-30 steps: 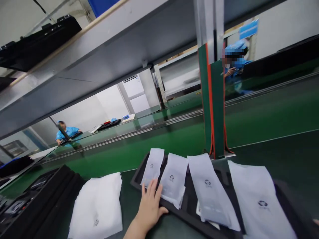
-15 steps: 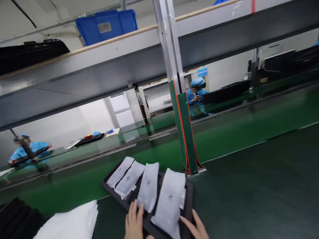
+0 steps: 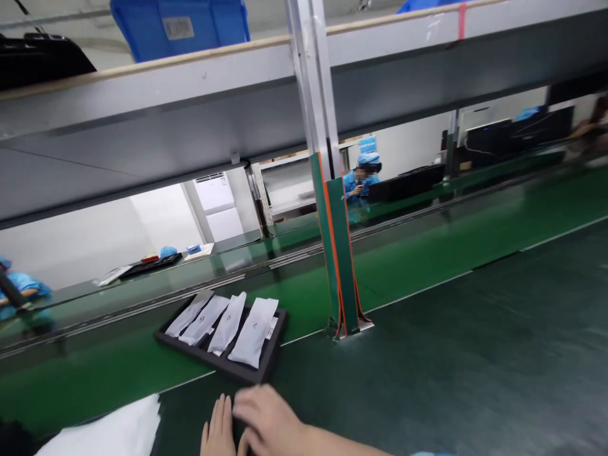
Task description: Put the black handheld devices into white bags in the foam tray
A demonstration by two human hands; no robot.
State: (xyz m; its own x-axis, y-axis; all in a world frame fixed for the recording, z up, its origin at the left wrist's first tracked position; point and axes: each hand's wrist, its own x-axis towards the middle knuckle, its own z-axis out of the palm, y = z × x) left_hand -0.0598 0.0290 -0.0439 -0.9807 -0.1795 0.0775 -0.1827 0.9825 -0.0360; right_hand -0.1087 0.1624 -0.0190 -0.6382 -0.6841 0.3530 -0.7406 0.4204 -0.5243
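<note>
The tray (image 3: 266,354) is a shallow black carrier lying flat just ahead of both hands, on the green belt (image 3: 427,253) at the seam with the dark bench (image 3: 475,354); it touches neither hand. It carries four white pouches (image 3: 254,323) laid side by side, slightly fanned. Judged from its thin walls and flat form, the tray is light and moderately stiff — it should slide easily on the smooth surface and is best taken at its near rim or at the two short ends, never by the pouches. The pouches look thin, soft and loose; they would likely shift or slip off if the tray were tilted or jerked, so it should be kept level. The left hand (image 3: 218,434) lies palm down on the bench, fingers extended and together, pointing toward the tray's near edge. The right hand (image 3: 268,421) lies across it from the right, palm down, knuckles raised, partly covering the left hand's fingers. Neither grip is closed on anything — both are empty and loosely flat. To the left of the hands sits a stack of white sheets (image 3: 109,434), apart from them. Beyond and to the right of the tray stands an upright post (image 3: 332,253).
</note>
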